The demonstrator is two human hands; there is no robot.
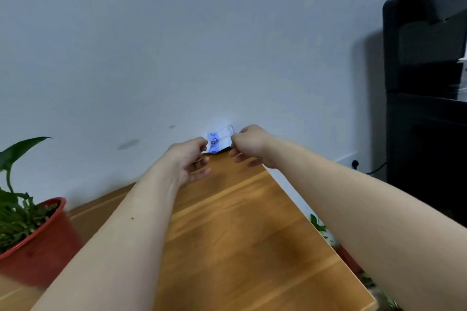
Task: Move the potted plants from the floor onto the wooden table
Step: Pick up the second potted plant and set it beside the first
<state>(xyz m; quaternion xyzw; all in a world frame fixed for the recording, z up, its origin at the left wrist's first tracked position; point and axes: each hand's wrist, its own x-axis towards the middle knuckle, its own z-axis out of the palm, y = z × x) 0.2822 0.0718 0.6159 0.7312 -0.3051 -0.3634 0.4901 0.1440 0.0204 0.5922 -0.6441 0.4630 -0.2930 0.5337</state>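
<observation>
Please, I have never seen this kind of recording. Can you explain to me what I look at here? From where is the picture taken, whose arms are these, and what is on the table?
There is one picture, taken by a wide-angle camera worn on a person's head, looking forward and down. No machine is here: the two bare arms belong to that person.

Below them is the wooden table, which stands against a pale wall. The left hand and the right hand reach to its far edge and together pinch a small crumpled white and blue packet; what it is I cannot tell.

At the left a potted plant in a red pot stands on the table. Beyond the right edge, lower down, leaves of another plant show. A black cabinet stands at the right.
</observation>
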